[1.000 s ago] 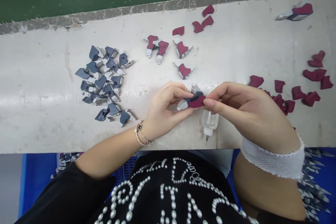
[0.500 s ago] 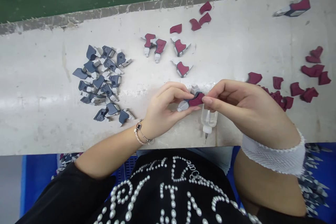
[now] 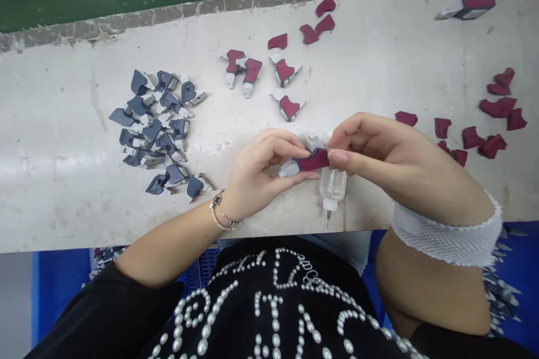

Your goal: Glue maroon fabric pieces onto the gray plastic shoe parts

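Observation:
Between the thumb and fingers of my left hand is a small grey and dark-blue plastic part, held just above the table. A maroon plastic piece lies along its upper face. My right hand pinches the right end of that maroon piece with thumb and forefinger; the fingertips hide this end. Below the right thumb lies a clear needle-tip bottle, its white cap and needle towards me. Part of the bottle is covered by the hand.
Several dark-blue and grey parts are heaped on the left of the white table. Parts with maroon pieces on them stand beyond my hands. Loose maroon pieces are scattered at the right and far middle. A larger assembled piece lies far right.
My right hand has shifted slightly to the right and up, still pinching the maroon piece's end. More of the maroon face now shows. The whole view has moved slightly.

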The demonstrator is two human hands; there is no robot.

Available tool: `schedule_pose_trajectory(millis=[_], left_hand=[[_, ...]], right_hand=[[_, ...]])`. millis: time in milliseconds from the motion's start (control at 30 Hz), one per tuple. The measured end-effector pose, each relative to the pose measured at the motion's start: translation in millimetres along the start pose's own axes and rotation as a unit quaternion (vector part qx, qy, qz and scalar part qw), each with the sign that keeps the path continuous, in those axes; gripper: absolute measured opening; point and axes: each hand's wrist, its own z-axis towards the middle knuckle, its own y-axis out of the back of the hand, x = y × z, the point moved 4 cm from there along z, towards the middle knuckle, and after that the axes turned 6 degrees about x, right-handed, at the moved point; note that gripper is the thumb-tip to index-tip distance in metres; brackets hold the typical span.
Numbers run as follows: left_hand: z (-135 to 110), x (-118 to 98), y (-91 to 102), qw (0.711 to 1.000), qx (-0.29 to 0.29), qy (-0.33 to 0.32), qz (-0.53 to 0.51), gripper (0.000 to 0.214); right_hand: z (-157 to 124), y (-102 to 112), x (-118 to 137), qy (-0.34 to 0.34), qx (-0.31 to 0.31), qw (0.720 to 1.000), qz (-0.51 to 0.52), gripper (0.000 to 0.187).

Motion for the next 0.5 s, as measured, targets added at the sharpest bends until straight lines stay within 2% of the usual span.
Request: schedule_pose_trajectory(millis=[133, 200, 367, 500], left_hand=[[0.9, -2.5, -0.7, 0.999, 0.014, -0.007, -0.034, 0.03], [1.5, -3.8, -0.5, 0.999, 0.017, -0.019, -0.033, 0.031], [2.7, -5.3, 1.3, 0.999, 0.022, -0.041, -0.003, 0.029], [3.3, -6.6, 3.1, 0.999, 0.014, -0.045, 0.019, 0.028]], right_hand=[[2.4, -5.9, 3.1, 0.026, 0.066, 0.997, -0.008, 0.032], [3.5, -8.2, 4.6, 0.033, 0.076, 0.996, -0.01, 0.034], [2.3, -9.9, 7.3, 0.042, 0.058, 0.997, -0.016, 0.033], [-1.2, -13.0, 9.5, 0.045, 0.019, 0.996, -0.076, 0.033]])
